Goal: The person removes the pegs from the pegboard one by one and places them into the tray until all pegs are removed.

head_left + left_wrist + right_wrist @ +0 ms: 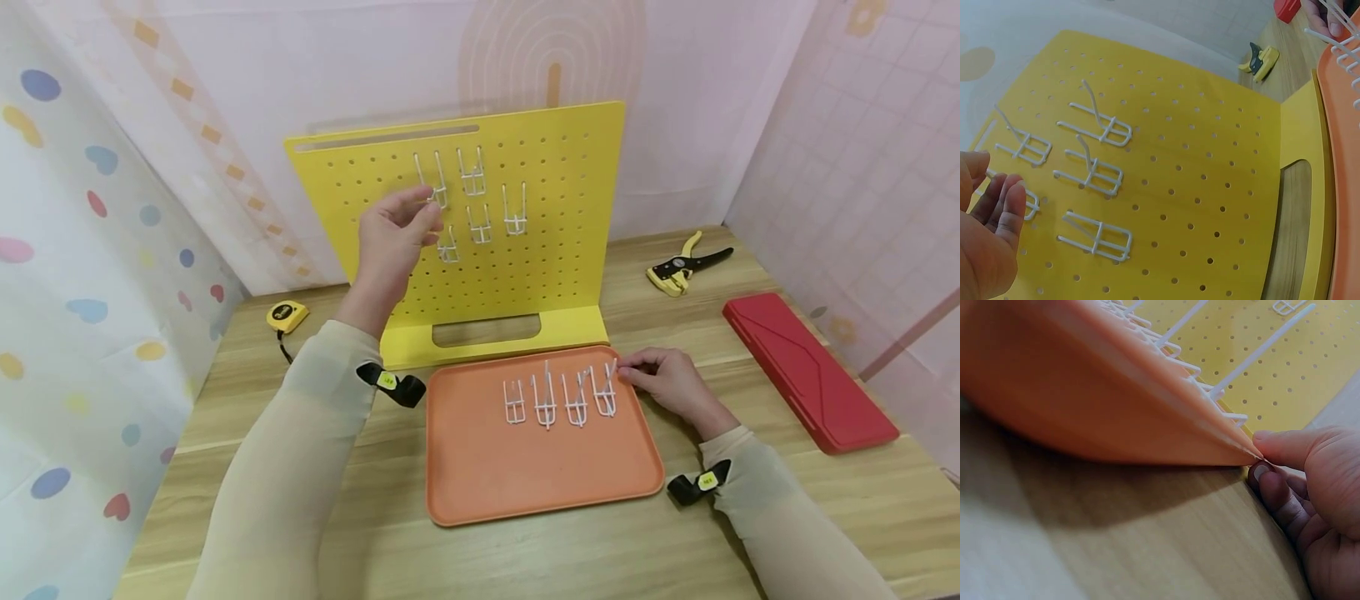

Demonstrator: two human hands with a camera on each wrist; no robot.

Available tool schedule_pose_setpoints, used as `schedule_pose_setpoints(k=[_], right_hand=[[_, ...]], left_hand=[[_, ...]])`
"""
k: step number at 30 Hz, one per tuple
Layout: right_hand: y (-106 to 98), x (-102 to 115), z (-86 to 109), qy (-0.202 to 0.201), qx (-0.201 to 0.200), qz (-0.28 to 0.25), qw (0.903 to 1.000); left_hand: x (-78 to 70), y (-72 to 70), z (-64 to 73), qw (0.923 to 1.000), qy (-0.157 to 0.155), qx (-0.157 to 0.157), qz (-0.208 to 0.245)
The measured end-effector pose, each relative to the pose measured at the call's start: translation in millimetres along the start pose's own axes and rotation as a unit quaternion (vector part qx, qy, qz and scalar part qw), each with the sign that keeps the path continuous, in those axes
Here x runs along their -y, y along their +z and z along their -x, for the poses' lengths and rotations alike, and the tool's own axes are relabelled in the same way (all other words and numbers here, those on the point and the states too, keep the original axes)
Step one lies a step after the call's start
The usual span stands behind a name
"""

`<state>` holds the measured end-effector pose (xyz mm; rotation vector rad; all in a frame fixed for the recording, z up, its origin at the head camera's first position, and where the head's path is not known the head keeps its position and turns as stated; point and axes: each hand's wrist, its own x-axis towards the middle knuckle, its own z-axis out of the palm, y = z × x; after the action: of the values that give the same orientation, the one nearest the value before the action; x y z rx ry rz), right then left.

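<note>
Facing the pegboard (557,260), we find the left hand (393,236) at ten o'clock pinching a hook (442,195), the right hand (670,382) at four gripping the tray (491,479), presumably for steadiness.

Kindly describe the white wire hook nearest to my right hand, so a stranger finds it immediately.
On the wooden table, before the upright yellow perforated board, lies a rectangular orange tray. Inside, four white wire hooks form a row; yours is the rightmost hook, nearest the right hand.

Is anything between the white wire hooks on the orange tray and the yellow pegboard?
Only the tray's far rim and the pegboard's low foot visibly lie between; the left hand covers some of the pegboard's left side.
</note>
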<state>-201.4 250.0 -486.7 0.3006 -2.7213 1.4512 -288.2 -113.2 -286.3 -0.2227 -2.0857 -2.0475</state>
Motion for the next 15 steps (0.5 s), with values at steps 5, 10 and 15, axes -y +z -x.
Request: schedule_pose_setpoints(k=[5,10,15], right_hand=[[0.6,-1.2,0.6,-0.005,-0.004,0.001,1.0],[0.2,-1.7,0.6,-0.007,-0.005,0.003,1.0],[-0.3,-0.7,0.5,-0.008,-0.002,0.0,1.0]], left_hand=[[-0.3,0.9,0.1,1.0,0.004,-0.003,0.004],[-1.4,2.9,0.4,0.9998,0.02,0.001,-0.004],[-3.4,6.1,0.4,0.9993,0.035,0.003,-0.012]])
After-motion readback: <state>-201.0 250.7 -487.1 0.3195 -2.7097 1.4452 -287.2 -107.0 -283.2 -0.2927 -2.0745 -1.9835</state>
